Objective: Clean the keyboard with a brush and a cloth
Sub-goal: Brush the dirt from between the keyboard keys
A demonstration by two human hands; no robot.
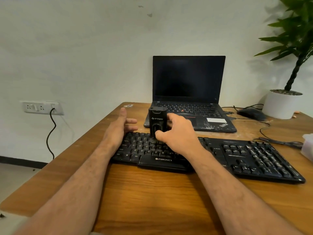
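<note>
Your right hand (176, 131) grips the black brush case (156, 122), I think, over the keyboard (254, 155); left hand (121, 126) hovers open beside it.

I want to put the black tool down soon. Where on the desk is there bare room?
Free: the wood between the keyboard and the desk's near edge, and the strip left of the laptop. Crowded: the right side, with the mouse, cables and plant pot.
</note>
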